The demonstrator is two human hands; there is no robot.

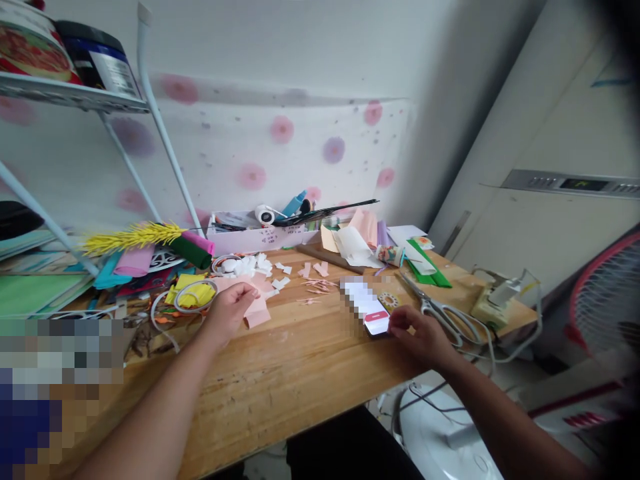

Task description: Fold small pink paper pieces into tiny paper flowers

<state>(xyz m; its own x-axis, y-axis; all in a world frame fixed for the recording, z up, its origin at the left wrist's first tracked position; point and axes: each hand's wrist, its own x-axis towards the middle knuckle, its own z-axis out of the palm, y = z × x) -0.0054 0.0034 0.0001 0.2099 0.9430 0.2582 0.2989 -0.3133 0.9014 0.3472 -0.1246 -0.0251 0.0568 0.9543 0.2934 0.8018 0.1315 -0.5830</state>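
Observation:
My left hand [231,312] is closed in a pinch above pale pink paper pieces [258,316]; whatever its fingertips hold is too small to make out. My right hand [423,335] has its fingers curled together beside the lower corner of a lit phone [377,321] lying on the wooden table [280,387]. I cannot tell whether that hand touches the phone or has something small in it. Between the hands lie several thin twisted pink strips [320,287] and small cut pink papers [314,269]. White paper bits [250,265] are heaped behind my left hand.
Large scissors [443,310] and a power strip [493,303] with cables are at the right, near a fan [607,300]. Rolled papers [357,240] and a white box of tools [260,239] line the back. Yellow paper [187,290] and a metal rack [165,133] stand left.

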